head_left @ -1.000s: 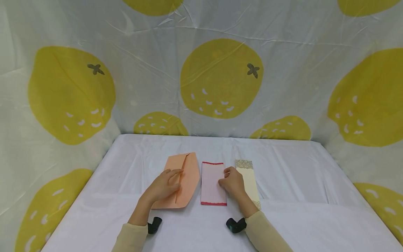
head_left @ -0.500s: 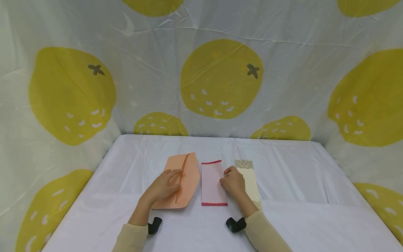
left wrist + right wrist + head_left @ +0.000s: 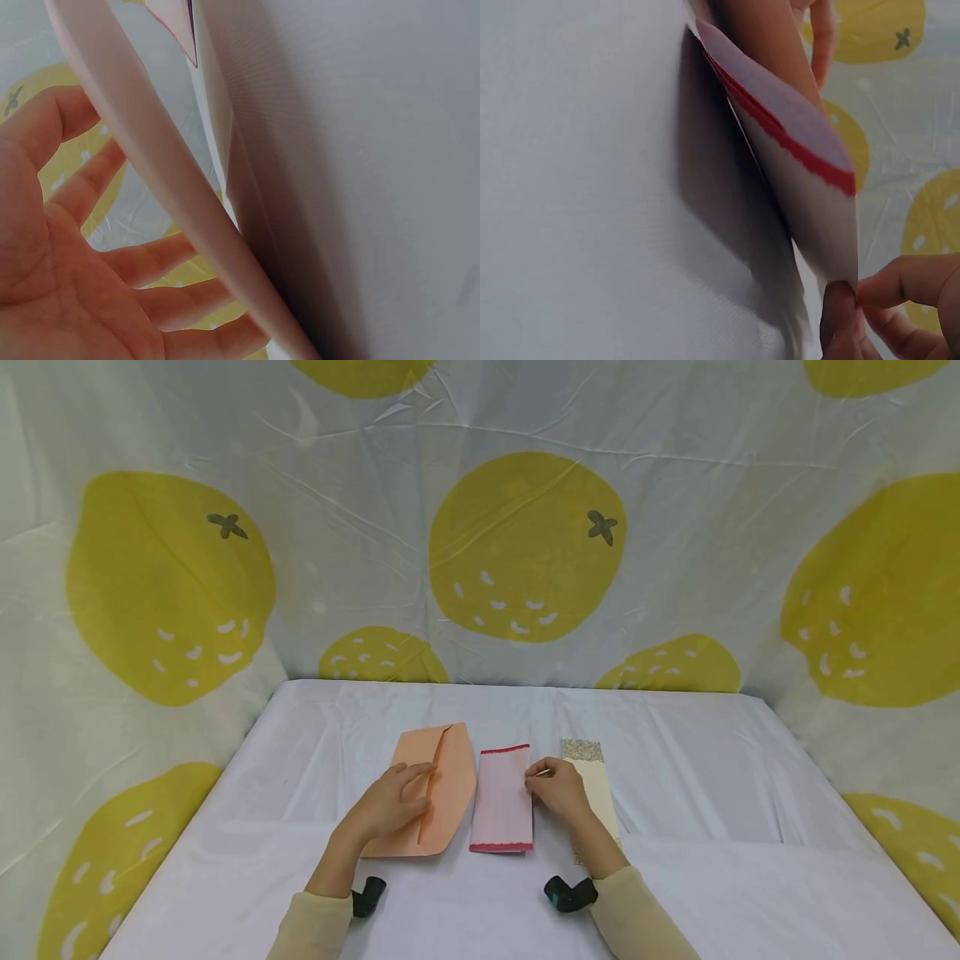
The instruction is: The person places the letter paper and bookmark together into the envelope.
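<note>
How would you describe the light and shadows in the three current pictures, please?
Head view: soft, fairly even light, only faint shadows by the orange envelope and pink card; left wrist view: a broad, soft-edged dark shadow on the white cloth beside the orange envelope; right wrist view: a deep shadow on the white cloth beside the lifted pink card.
</note>
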A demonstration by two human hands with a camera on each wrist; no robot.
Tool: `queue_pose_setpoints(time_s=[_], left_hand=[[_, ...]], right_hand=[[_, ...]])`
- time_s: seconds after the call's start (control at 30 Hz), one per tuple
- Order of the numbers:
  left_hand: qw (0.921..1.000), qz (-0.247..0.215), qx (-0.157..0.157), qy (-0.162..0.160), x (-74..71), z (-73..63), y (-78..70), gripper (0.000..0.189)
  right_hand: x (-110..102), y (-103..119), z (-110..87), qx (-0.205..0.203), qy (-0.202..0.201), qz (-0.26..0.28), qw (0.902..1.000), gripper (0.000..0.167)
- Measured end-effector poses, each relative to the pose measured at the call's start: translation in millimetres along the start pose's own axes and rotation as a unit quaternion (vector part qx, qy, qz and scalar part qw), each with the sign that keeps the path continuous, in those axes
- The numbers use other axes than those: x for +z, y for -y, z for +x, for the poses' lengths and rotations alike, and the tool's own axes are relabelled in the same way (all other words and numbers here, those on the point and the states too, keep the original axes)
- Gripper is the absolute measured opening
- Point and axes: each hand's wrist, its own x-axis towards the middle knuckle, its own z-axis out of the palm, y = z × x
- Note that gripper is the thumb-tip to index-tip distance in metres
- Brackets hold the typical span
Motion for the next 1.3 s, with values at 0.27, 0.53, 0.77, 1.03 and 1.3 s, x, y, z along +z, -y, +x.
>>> queue_pose_setpoints(time_s=[0.27, 0.53, 0.77, 1.03, 1.3], left_hand=[[1.0000, 0.002, -0.001, 0.001, 0.3, -0.2, 0.4, 0.053], [1.0000, 0.003, -0.006, 0.003, 1.1, 0.8, 2.6, 0.053], [0.9999, 0.003, -0.007, 0.009, 1.4, 1.9, 2.3, 0.053], [0.9999, 0.011, -0.003, 0.006, 0.7, 2.2, 1.3, 0.053], [0.9999, 0.010, 0.000, 0.007, -0.1, 1.6, 1.7, 0.052]], right_hand=[[-8.3, 2.7, -5.5, -0.009, 0.009, 0.066, 0.9977, 0.010], [-15.7, 9.1, -12.0, -0.039, -0.001, 0.088, 0.9954, 0.010], [-21.0, 13.6, -12.5, -0.024, 0.002, 0.092, 0.9955, 0.014], [-27.9, 20.8, -14.5, -0.021, -0.007, 0.114, 0.9932, 0.015], [-27.6, 28.4, -16.3, -0.019, -0.010, 0.134, 0.9907, 0.016]])
